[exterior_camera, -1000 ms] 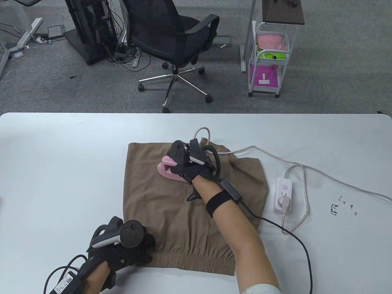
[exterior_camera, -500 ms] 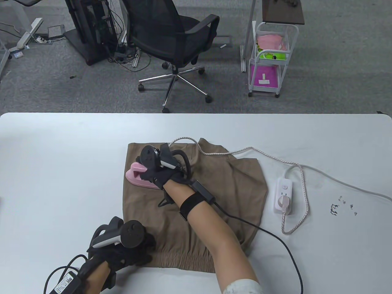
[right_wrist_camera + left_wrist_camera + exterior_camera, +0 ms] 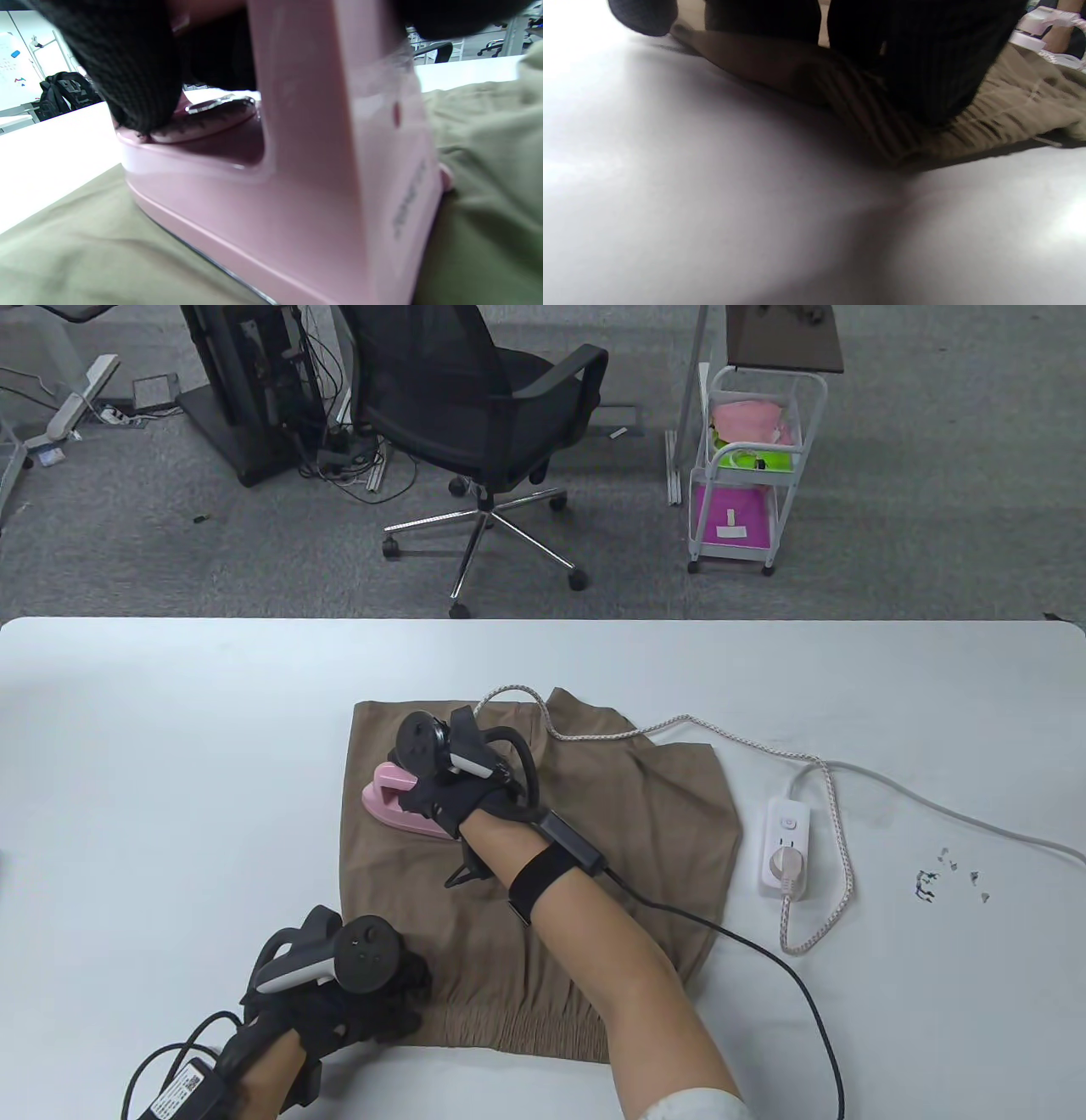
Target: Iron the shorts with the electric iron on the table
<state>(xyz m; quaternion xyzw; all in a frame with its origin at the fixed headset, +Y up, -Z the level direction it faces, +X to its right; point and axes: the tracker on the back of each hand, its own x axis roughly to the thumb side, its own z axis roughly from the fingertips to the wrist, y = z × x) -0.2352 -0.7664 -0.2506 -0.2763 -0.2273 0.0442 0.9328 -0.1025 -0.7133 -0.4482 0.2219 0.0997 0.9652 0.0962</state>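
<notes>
Brown shorts [image 3: 611, 814] lie flat on the white table [image 3: 170, 746], waistband toward me. My right hand [image 3: 450, 797] grips the handle of a pink electric iron [image 3: 390, 806], whose soleplate rests on the upper left part of the shorts. In the right wrist view the iron [image 3: 297, 169] fills the frame on the cloth [image 3: 488, 169]. My left hand [image 3: 373, 993] presses the near left corner of the waistband; in the left wrist view its fingers [image 3: 916, 63] rest on the gathered waistband [image 3: 874, 118].
The iron's braided cord [image 3: 730, 729] runs across the shorts to a white power strip [image 3: 786, 848] at the right. Small dark bits [image 3: 950, 878] lie at the far right. An office chair [image 3: 484, 415] and a white cart [image 3: 751, 466] stand beyond the table's far edge.
My right hand slid the iron left across the shorts to near the left edge, then back slightly to the right. My left hand stayed put on the waistband.
</notes>
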